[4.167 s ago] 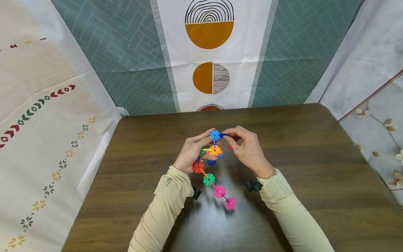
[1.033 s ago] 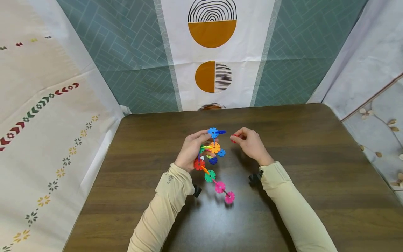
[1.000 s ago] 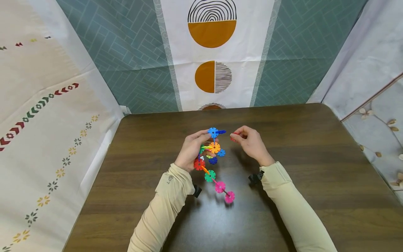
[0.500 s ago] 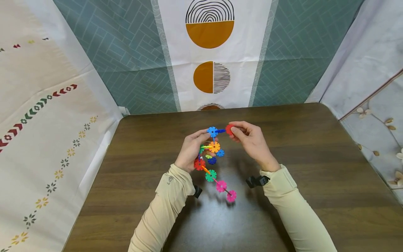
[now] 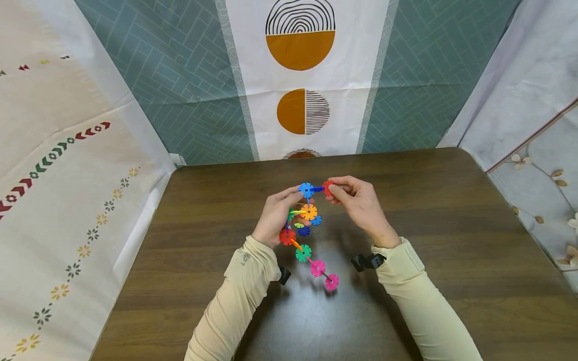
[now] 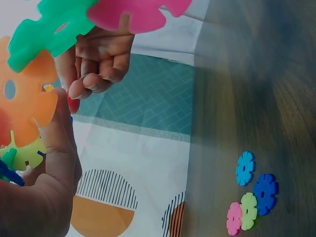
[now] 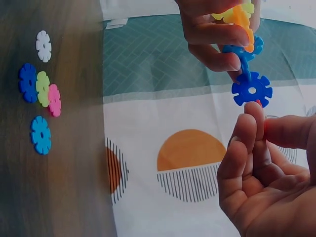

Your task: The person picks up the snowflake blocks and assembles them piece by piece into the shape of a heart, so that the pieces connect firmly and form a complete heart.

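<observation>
A chain of colourful interlocking snowflake discs hangs from my left hand (image 5: 272, 215), whose fingers and thumb grip it around the light blue disc (image 5: 306, 190) and orange disc (image 5: 309, 212). Its lower end runs through a green disc (image 5: 303, 253) down to two pink discs, the last pink disc (image 5: 331, 283) close over the table. At the upper end a dark blue disc (image 7: 242, 92) points to the right. My right hand (image 5: 359, 203) pinches a red disc (image 5: 327, 187) between thumb and fingers, right at the dark blue disc's edge. In the right wrist view, fingers mostly hide the red disc.
Beneath the left hand, several loose discs lie on the brown table (image 5: 429, 210): a white disc (image 7: 43, 46), a dark blue one, a yellow-green disc (image 7: 42, 89), a pink disc (image 7: 55, 100) and a light blue disc (image 7: 41, 135). Patterned cloths hang behind and beside the table.
The right hand let go of the dark blue disc at the chain's end, picked up the red disc, and brought it up and left against that dark blue disc. The left hand kept its grip.
</observation>
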`<state>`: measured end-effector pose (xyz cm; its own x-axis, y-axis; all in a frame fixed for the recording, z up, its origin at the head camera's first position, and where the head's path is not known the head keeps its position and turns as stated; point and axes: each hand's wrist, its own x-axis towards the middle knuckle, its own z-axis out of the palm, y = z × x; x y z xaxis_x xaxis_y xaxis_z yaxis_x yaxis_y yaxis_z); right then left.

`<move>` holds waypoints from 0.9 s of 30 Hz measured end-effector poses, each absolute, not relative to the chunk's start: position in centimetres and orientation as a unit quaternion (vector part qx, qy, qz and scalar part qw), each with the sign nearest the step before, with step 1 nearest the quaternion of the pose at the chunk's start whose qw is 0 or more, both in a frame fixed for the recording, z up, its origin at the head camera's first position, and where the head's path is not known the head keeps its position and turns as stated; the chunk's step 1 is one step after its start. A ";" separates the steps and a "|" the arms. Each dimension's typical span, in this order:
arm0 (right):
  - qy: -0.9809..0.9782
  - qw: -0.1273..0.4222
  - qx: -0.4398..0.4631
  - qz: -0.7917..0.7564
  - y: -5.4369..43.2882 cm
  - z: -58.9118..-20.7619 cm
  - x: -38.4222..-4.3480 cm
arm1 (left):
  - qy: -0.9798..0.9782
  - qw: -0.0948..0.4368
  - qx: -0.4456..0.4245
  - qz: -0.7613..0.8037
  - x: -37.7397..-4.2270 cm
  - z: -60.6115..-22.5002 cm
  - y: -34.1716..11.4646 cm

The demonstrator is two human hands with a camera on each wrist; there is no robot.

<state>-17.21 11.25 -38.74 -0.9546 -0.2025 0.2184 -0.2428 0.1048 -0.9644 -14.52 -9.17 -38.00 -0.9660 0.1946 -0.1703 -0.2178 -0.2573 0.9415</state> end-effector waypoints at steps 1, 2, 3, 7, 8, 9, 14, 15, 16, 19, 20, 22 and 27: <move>-0.742 0.019 0.151 0.653 11.3 -38.7 -17.2 | 0.596 0.130 -0.010 0.792 -14.5 -38.0 -9.1; -0.741 0.023 0.151 0.654 11.3 -38.8 -17.1 | 0.596 0.129 -0.007 0.793 -14.5 -38.0 -9.0; -0.740 0.025 0.151 0.655 11.3 -38.8 -17.1 | 0.596 0.128 -0.005 0.793 -14.5 -38.0 -8.9; -0.733 0.037 0.149 0.662 11.4 -38.9 -17.1 | 0.595 0.125 0.003 0.794 -14.5 -38.1 -8.4; -0.734 0.039 0.148 0.662 11.5 -38.9 -17.1 | 0.594 0.124 0.006 0.795 -14.5 -38.1 -8.3; -0.734 0.040 0.146 0.662 11.5 -39.0 -17.1 | 0.595 0.124 0.008 0.794 -14.5 -38.1 -8.2; -0.736 0.041 0.143 0.660 11.6 -39.1 -17.1 | 0.602 0.130 0.012 0.788 -14.4 -38.1 -8.1; -0.735 0.040 0.144 0.661 11.6 -39.1 -17.0 | 0.604 0.131 0.011 0.786 -14.4 -38.0 -8.2; -0.735 0.039 0.146 0.662 11.7 -39.0 -17.0 | 0.605 0.131 0.010 0.785 -14.4 -38.0 -8.2; -0.734 0.035 0.152 0.661 11.8 -38.8 -17.0 | 0.609 0.130 0.014 0.782 -14.6 -37.8 -8.5; -0.737 0.035 0.153 0.658 11.9 -38.8 -17.0 | 0.613 0.129 0.015 0.780 -14.6 -37.8 -8.6; -0.744 0.033 0.153 0.650 12.0 -38.7 -17.0 | 0.612 0.123 0.015 0.781 -14.7 -37.8 -8.8; -0.771 0.016 0.137 0.622 12.2 -39.1 -17.1 | 0.606 0.105 0.002 0.789 -14.9 -37.8 -9.3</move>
<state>-17.11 12.20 -39.15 -0.9619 -0.1910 0.1956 -0.2316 0.1889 -0.9543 -14.85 -9.30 -37.82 -0.9780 0.1675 -0.1240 -0.1630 -0.2437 0.9560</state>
